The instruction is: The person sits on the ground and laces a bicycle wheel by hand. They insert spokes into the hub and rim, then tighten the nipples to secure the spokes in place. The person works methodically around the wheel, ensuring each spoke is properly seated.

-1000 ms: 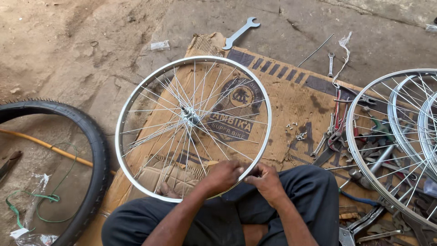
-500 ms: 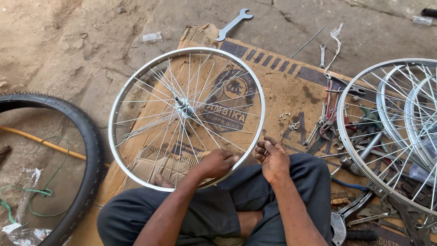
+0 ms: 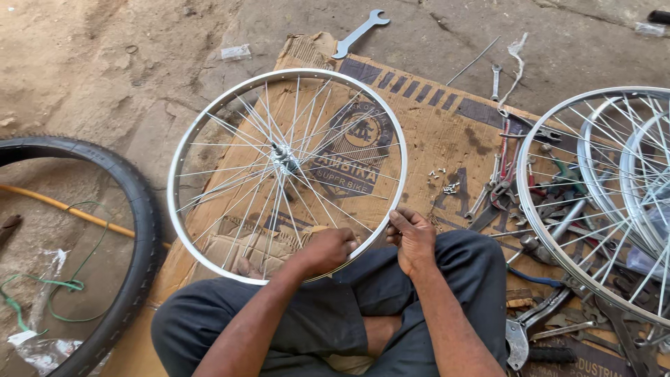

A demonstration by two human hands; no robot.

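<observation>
A silver spoked bicycle wheel lies flat on a sheet of brown cardboard in front of my crossed legs. Its hub sits at the centre with thin spokes fanning out. My left hand grips the near edge of the rim, fingers curled over it. My right hand rests just right of that, at the rim's near right edge, fingers bent and touching the rim; whether it pinches something small is too fine to see.
A black tyre lies at the left with a yellow rod across it. More spoked rims lie at the right over scattered pliers and spanners. A large spanner lies beyond the cardboard. Small nipples dot the cardboard.
The wheel has shifted slightly left and turned under my hands. My left hand has moved along the near rim, and my right hand has come down onto the rim's right edge.
</observation>
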